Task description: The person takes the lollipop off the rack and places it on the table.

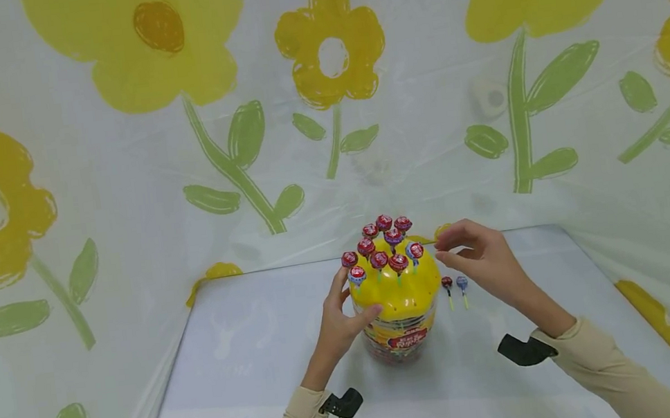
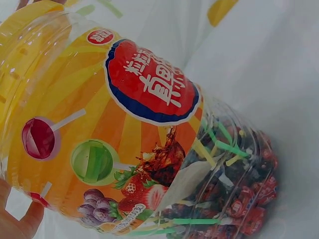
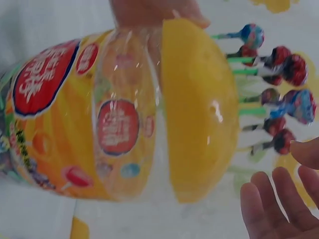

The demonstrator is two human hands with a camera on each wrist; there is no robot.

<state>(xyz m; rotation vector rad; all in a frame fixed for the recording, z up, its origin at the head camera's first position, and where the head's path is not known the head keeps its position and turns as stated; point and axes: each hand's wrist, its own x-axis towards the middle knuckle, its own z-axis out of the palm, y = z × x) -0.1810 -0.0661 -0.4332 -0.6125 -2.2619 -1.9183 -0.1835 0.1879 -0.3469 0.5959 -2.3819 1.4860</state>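
A clear jar of lollipops with a printed orange label stands upright on the table in the head view. Its yellow domed lid has several wrapped lollipops standing in it, sticks down. My left hand grips the jar at the lid's left side, thumb across the front. To the right of the lid, my right hand hovers with bent, relaxed fingers and nothing visible between them. In the right wrist view, its thumb tip is right by a dark red lollipop. More lollipops fill the jar's bottom.
Two loose lollipops, one dark red and one blue, lie on the white table to the right of the jar. A white cloth with yellow flowers hangs behind and beside the table.
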